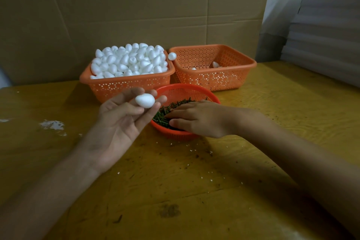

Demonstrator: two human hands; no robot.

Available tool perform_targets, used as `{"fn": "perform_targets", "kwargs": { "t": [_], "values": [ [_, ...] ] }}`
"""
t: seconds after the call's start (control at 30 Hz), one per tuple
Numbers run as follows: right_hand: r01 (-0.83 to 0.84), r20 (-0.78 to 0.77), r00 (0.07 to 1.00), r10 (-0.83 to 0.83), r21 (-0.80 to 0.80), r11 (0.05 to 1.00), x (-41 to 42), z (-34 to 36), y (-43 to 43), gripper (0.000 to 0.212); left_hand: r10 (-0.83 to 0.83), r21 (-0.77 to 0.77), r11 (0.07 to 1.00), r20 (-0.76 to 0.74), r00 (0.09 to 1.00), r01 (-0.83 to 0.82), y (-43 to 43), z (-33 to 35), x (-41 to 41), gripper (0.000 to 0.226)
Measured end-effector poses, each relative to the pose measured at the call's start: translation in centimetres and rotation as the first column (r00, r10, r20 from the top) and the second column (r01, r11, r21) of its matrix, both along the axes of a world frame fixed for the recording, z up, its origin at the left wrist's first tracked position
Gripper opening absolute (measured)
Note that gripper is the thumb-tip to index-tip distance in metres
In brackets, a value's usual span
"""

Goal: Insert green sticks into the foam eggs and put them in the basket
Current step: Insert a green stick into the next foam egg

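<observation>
While the left hand [116,121], palm up, holds one foam egg [145,100] pinched at its fingertips just left of the round red basket [187,86], the right hand [196,118] lies knuckles-up inside that basket. Its fingers are laid over the green sticks [161,117], and I cannot tell whether they have one pinched.

The step in hand looks to be picking a stick. Done well, it wants a single stick drawn clear of the tangle and gripped near one end. The stick should then go straight in along the egg's long axis, with the left fingertips light enough not to dent the foam.

Behind the round basket, towards the far edge of the bench [194,181], two more baskets stand side by side. The left orange basket [124,85] is heaped above its rim with bare eggs [129,60]. The right orange basket [214,80] is nearly empty, with a couple of eggs [215,64] low inside. One stray egg [172,56] sits at the rims between them.
</observation>
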State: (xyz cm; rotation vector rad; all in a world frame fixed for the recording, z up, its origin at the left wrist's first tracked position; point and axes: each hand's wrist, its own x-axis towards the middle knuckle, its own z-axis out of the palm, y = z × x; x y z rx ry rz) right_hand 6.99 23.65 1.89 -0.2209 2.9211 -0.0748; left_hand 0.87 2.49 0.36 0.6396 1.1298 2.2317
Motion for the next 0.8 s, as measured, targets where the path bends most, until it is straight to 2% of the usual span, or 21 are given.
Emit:
{"fn": "perform_targets", "kwargs": {
  "t": [0.2, 0.37, 0.57, 0.8],
  "values": [
    [0.002, -0.003, 1.0, -0.002, -0.002, 1.0, 0.2, 0.0, -0.1, 0.055, -0.006, 0.003, 1.0, -0.151, 0.989, 0.007, 0.1, -0.6, 0.0, 0.038],
    [0.015, -0.01, 1.0, -0.015, -0.033, 0.999, 0.1, 0.0, -0.1, 0.055, -0.038, 0.001, 0.999, -0.214, 0.976, 0.039, 0.0, -0.8, -0.1, 0.023],
    [-0.02, -0.008, 1.0, 0.02, 0.018, 1.0, 0.2, 0.1, -0.1, 0.054, 0.011, -0.088, 0.995, -0.376, 0.927, -0.047, 0.0, -1.2, 0.0, 0.031],
    [-0.017, -0.016, 1.0, 0.018, 0.03, 0.999, 0.2, 0.1, -0.2, 0.052, -0.032, -0.15, 0.988, -0.47, 0.882, -0.044, -0.1, -1.6, 0.1, 0.031]
  ]
}}
